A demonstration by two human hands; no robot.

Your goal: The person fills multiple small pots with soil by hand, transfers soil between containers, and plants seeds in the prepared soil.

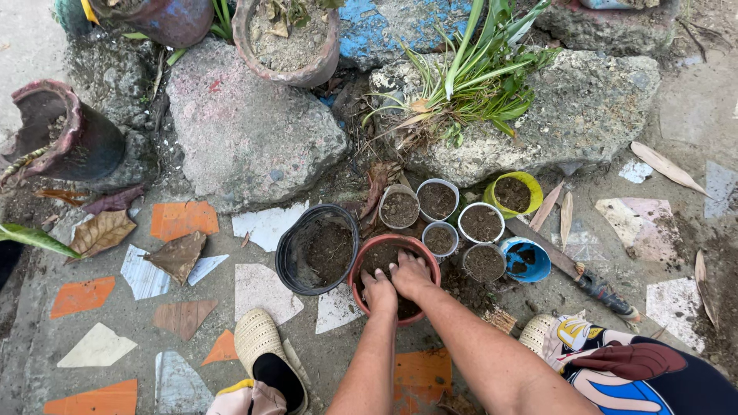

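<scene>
Both of my hands press down into the dark soil of a round red-brown pot point(367, 256) on the ground in front of me. My left hand point(379, 292) lies flat on the soil at the pot's near side, fingers together. My right hand point(411, 275) rests beside it, fingers spread on the soil toward the middle. Neither hand grips anything that I can see. A black plastic pot point(290, 253) with some soil touches the red pot on its left.
Several small soil-filled cups point(438, 200) cluster behind the pot, with a yellow cup point(530, 184) and a blue cup point(530, 261) at the right. A long knife point(573, 273) lies right of them. Big rocks point(246, 123), clay pots and a green plant point(477, 77) stand behind. My shoes point(257, 342) flank my arms.
</scene>
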